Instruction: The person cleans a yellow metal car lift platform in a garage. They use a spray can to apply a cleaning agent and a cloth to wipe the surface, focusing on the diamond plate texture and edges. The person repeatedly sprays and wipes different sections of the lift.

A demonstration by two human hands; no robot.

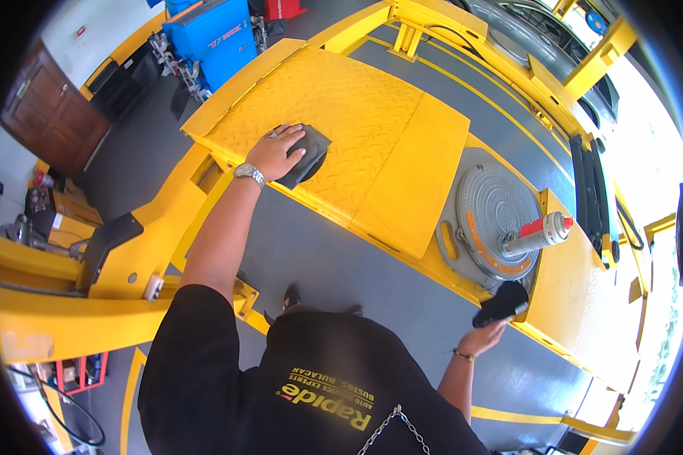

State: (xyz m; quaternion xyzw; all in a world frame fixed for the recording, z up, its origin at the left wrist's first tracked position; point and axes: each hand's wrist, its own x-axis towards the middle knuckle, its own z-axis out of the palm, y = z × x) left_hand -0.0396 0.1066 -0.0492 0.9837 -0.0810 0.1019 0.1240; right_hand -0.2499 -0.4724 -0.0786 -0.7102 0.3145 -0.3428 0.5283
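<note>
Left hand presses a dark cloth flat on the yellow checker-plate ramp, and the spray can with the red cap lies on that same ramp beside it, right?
Not quite. The head view shows the left hand on the dark cloth on the yellow checker-plate ramp, but the spray can with the red cap lies on the round grey turntable plate, far from the cloth.

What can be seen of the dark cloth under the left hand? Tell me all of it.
The dark cloth is a grey-black rag, soft and crumpled into a rough folded pad. It lies flat on the yellow tread-plate ramp, near its lower left edge. The left hand presses on it, fingers spread over its left part; the right part shows uncovered.
</note>
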